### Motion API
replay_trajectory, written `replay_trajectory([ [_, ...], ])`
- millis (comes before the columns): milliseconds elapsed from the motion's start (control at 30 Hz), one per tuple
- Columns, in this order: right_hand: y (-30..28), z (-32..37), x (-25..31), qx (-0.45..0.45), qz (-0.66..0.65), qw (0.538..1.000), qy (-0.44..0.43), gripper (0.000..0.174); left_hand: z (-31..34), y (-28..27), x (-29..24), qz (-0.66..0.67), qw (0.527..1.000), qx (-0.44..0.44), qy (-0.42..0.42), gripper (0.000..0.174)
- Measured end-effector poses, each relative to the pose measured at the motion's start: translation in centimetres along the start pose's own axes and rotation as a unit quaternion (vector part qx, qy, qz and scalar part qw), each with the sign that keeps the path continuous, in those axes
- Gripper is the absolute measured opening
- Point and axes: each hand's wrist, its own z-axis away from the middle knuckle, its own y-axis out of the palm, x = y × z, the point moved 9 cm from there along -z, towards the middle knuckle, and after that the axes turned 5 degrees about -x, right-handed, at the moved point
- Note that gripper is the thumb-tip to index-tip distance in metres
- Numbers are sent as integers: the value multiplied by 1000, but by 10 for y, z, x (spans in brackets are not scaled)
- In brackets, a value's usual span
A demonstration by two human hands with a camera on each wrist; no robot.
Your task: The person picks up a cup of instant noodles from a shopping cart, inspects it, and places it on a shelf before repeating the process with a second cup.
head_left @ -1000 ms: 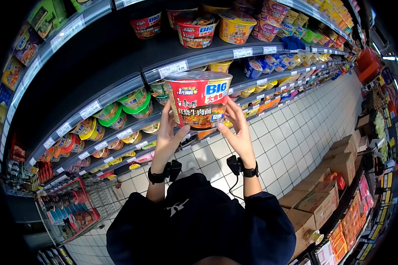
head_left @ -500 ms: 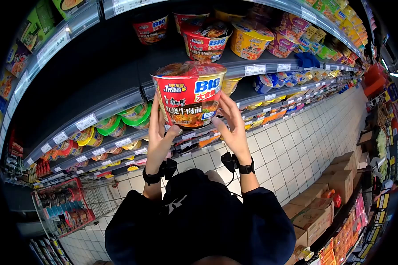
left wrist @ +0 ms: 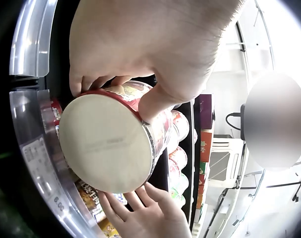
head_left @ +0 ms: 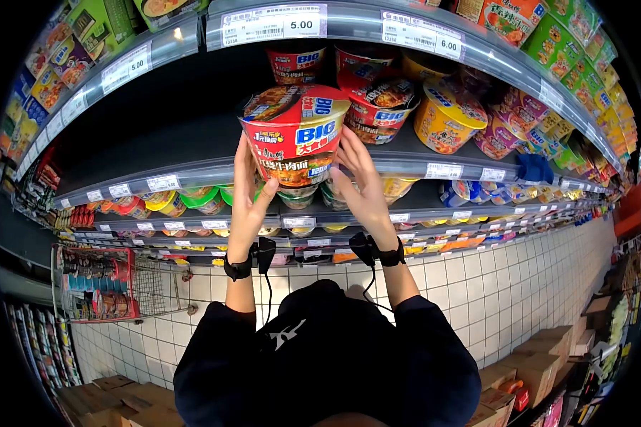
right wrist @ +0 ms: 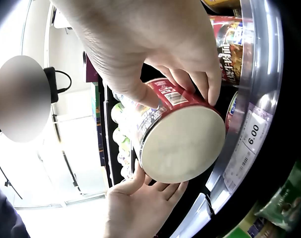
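Observation:
A red instant noodle bucket (head_left: 295,139) with a printed lid hangs in front of the shelf, its lid and label facing the head view. My left hand (head_left: 251,199) grips its left side, thumb low on the front. On the opposite side my right hand (head_left: 363,188) holds it, fingers along the wall. Both wrist views look at the bucket's pale round base (left wrist: 106,144), with the thumbs and fingers around its side. Just behind to the right stand another red noodle bucket (head_left: 377,114) and a yellow noodle bucket (head_left: 449,117) on the same shelf.
Price tags line the upper shelf edge (head_left: 349,35) above the bucket. Lower shelves carry rows of noodle cups (head_left: 167,204). A blue cloth (head_left: 534,169) hangs at the right. At left stands a loaded shopping cart (head_left: 128,281); cardboard boxes (head_left: 538,370) lie behind on the right.
Both hands have carried the noodle bucket up and slightly left, nearer the shelf, and more of its lid shows. The head view has moved closer to the shelf and turned.

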Motion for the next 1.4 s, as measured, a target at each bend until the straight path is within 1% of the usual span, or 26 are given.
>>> replay_trajectory([
  [67,1,-9,-8,12,6,1000,4,64,-9,0,1,-31,999,-9,22,79],
  [100,1,-15,-12,15,9,1000,-14,65,-14,-3,4,-66,997,-3,35,76],
  [133,1,-21,-17,18,6,1000,-13,65,-20,-4,7,-94,995,11,33,74],
  [200,3,-32,-23,23,20,999,-19,65,-34,-8,17,-136,989,42,36,79],
  [233,3,-35,-28,27,33,999,-17,66,-39,-11,19,-138,989,39,39,79],
  [300,7,-40,-34,36,45,998,-13,66,-46,-12,17,-189,979,47,66,79],
  [333,9,-42,-38,41,59,997,-5,67,-48,-15,19,-191,978,45,69,79],
  [400,11,-47,-38,46,72,996,-18,67,-52,-20,30,-226,972,40,58,76],
  [467,11,-51,-40,39,115,993,-5,64,-58,-19,33,-221,972,44,69,75],
  [500,11,-52,-42,37,116,993,-5,64,-59,-18,33,-216,972,48,77,75],
  [567,7,-56,-46,13,147,988,-42,61,-63,-17,36,-205,975,51,73,74],
  [633,3,-58,-53,-1,152,987,-45,61,-65,-15,39,-193,977,55,70,73],
  [700,1,-59,-51,-16,158,986,-49,61,-66,-18,43,-216,974,34,57,71],
  [767,5,-57,-55,3,158,987,42,66,-66,-17,42,-226,972,26,65,70],
  [800,5,-56,-56,0,161,986,41,66,-66,-17,41,-240,968,14,70,70],
  [867,5,-55,-48,-30,224,974,-20,66,-65,-17,43,-257,964,3,69,68],
  [900,7,-55,-47,-30,226,973,-20,66,-65,-19,44,-276,959,-10,65,67],
  [967,8,-55,-42,-40,270,962,-31,66,-64,-19,42,-289,954,-17,74,66],
  [1067,9,-57,-50,-38,303,952,-29,66,-63,-20,42,-316,945,-28,82,63],
  [1133,9,-58,-52,-41,308,951,-11,66,-63,-21,44,-329,940,-31,84,62],
  [1200,11,-57,-53,-44,338,940,-8,66,-62,-22,44,-351,930,-36,104,61],
  [1267,12,-54,-50,-54,355,933,2,66,-63,-22,45,-345,933,-29,96,61],
  [1333,14,-54,-49,-54,402,914,4,65,-63,-22,47,-339,937,-22,86,61],
  [1367,14,-53,-48,-68,417,906,-20,64,-63,-22,45,-351,930,-27,105,62],
  [1400,15,-52,-48,-68,418,906,-17,64,-62,-21,41,-362,923,-32,124,62],
])
